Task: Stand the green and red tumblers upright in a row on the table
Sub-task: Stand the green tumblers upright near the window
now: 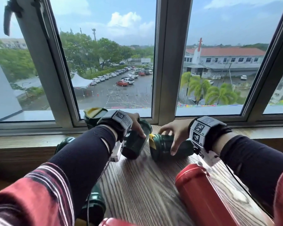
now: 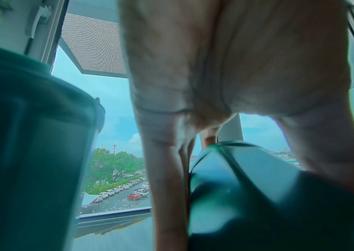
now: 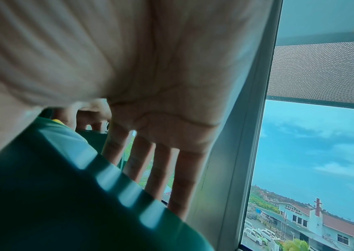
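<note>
Left hand: mine, fingers and thumb curled round a tilted green tumbler, its open mouth toward the window, its base low and toward me; whether the base touches the wooden table I cannot tell. Right hand: fingers spread and draped over a second green tumbler lying on its side just beside the first, yellow-tabbed lid end pointing left; thumb down its near side, grasp loose, not yet closed. Outward, green items: one tumbler standing upright by the window sill, yellow at its top; one partly hidden behind my left forearm, posture uncertain; one dark green piece low under the same arm, too hidden to identify surely. Red items: one tumbler on its side near my right forearm; one red edge at the bottom of the head view, mostly cut off. Count: five green at most, two red. Progress, as I judge it: early. One green stands; one is being raised; the rest appear to lie down, both reds untouched, and no row is formed yet.
</note>
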